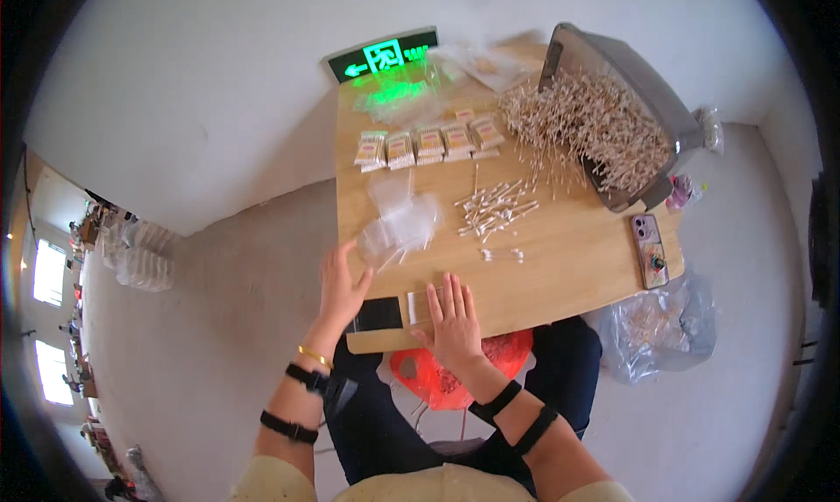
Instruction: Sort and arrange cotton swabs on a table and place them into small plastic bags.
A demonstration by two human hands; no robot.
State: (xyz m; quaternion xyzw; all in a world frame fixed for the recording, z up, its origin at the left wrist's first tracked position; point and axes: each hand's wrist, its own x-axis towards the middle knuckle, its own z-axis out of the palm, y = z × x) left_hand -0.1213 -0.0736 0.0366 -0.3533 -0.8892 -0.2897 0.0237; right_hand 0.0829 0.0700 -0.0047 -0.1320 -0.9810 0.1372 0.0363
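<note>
Seen from above, the left hand (341, 285) lies open with fingers spread at the near left edge of the wooden bench (569, 257), its fingertips reaching up toward a loose heap of small clear plastic bags (401, 224) and touching, or almost touching, the nearest one — it grips nothing. The right hand (453, 318) is flat and released too, palm down at the near edge, its fingers resting over a small pale packet (417, 308) that sits just beside a black rectangular pad (379, 314). The clear bags lie just ahead of the left hand, toward the middle left of the bench. To their right, a small scatter of cotton swabs (495, 209) lies loose on the wood, with a couple of strays nearer the person. Farther back, a row of filled swab packets (428, 144) runs across the bench, and beyond it stands a green lit sign (381, 56). At the far right, a grey plastic bin (623, 82) is tipped on its side, spilling a large pile of swabs (582, 122) onto the bench. A phone (651, 250) lies near the right edge — below it, on the floor, sits a clear bag (656, 327) of stock.
</note>
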